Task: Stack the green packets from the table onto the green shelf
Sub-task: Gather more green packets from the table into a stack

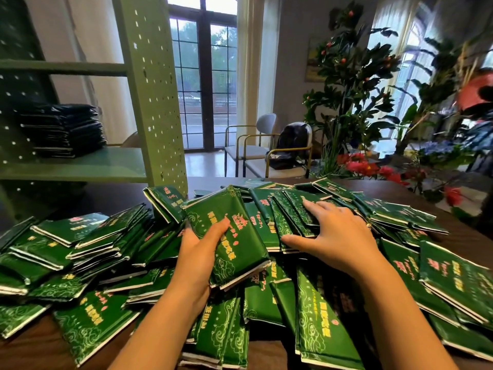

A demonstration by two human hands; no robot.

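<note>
Dozens of green packets [333, 316] sprawl in a loose heap across the table [469, 244]. The left hand [200, 247] grips a small bundle [237, 244] mid-pile with its thumb clamped on the face, while the right hand [341, 236] lies flat, fingers [316, 209] straight and spread, pressing a fanned row just right of it. Risk: the slick wrappers may let the bundle splay or shed a packet on the carry to the green shelf [106, 161] far left, and a crooked landing could topple the stack [64, 129] sitting there.
</note>
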